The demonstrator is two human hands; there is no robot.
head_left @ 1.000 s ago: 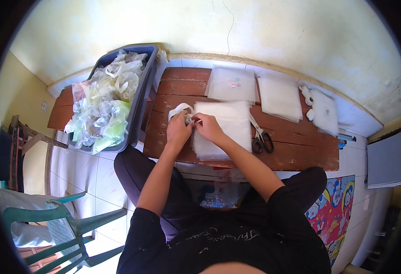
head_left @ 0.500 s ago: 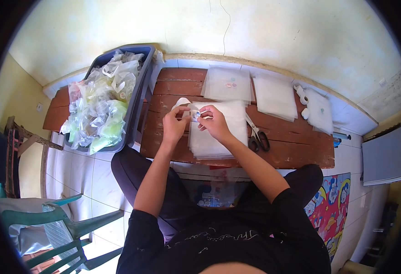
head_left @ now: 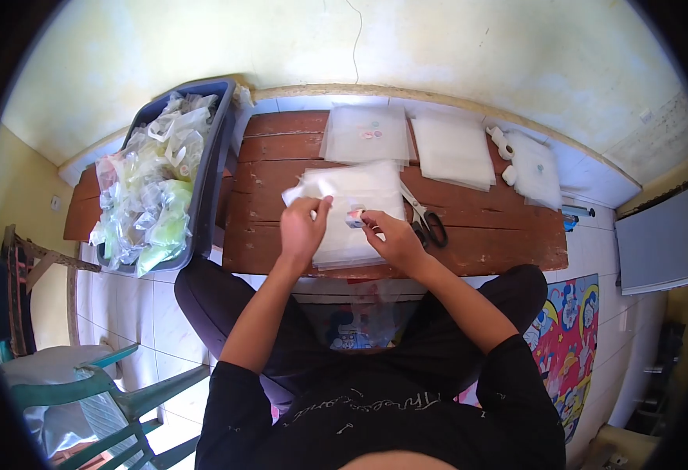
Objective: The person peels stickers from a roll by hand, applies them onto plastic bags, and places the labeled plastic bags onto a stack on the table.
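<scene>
A stack of clear plastic sheets or bags (head_left: 359,184) lies on the brown wooden table in front of me. My right hand (head_left: 395,241) pinches a small sticker (head_left: 355,218) with a reddish print over the stack. Over the stack's left side, my left hand (head_left: 305,231) has its fingers closed at the end of a white strip (head_left: 309,189). Black-handled scissors (head_left: 424,218) rest just right of the stack, partly behind my right hand.
At the left stands a dark bin (head_left: 221,133) heaped with plastic bags. Further plastic stacks (head_left: 453,149) lie along the table's back, with white rolls (head_left: 500,145) near the right one. A green chair (head_left: 132,399) is at lower left.
My hands have parted, the right one moving right and down with the small sticker. The white strip now extends above my left hand. The view has shifted slightly.
</scene>
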